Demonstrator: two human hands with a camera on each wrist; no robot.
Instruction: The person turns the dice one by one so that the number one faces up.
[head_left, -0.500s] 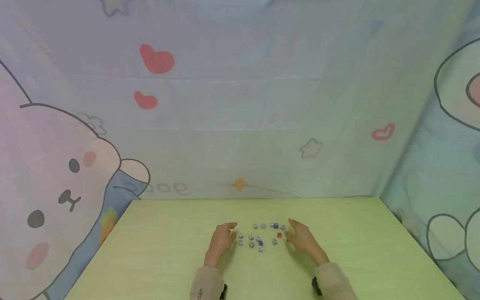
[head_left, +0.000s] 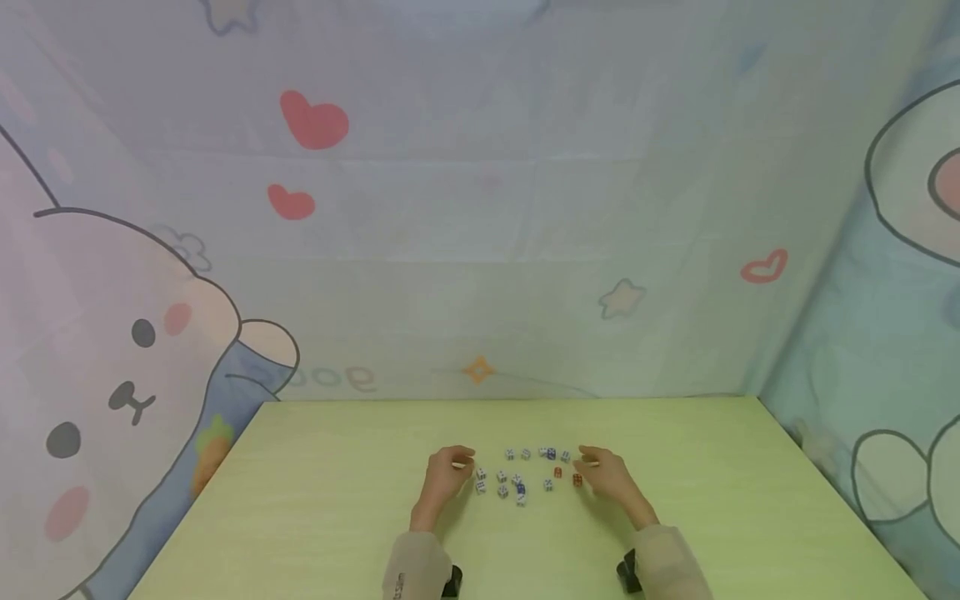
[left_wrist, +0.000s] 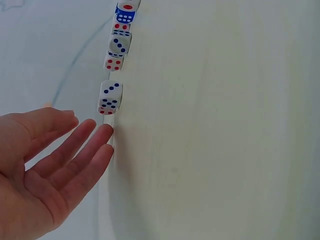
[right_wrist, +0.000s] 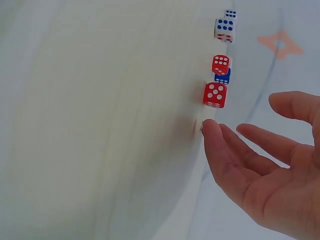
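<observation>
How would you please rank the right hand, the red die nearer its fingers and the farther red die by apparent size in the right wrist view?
1. Right hand
2. Nearer red die
3. Farther red die
Nearness to the camera may explain the difference between the dice.

Your left arm [head_left: 417, 562] and right arm [head_left: 669, 560] reach forward, slanting inward. Your left hand [head_left: 444, 481] and right hand [head_left: 611, 480] are apart, palms turned inward, the fingers [left_wrist: 90, 171] of both relaxed and slightly bent.
</observation>
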